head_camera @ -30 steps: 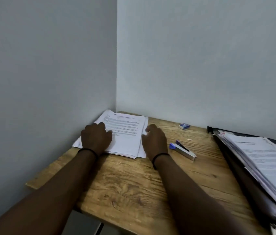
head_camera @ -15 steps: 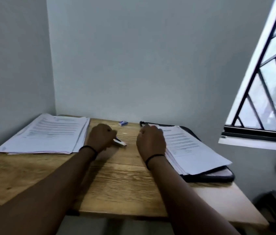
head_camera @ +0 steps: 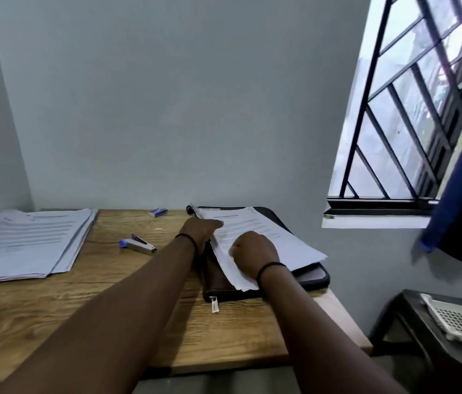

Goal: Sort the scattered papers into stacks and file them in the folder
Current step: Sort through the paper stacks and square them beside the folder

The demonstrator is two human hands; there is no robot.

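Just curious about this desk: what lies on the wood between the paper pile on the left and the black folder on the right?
In the head view, a stapler lies between the paper pile and the folder; the left hand reaches across too.

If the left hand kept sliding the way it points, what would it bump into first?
Probably more of the paper stack on the folder: the left hand points rightward across its top sheet. Depth is unclear.
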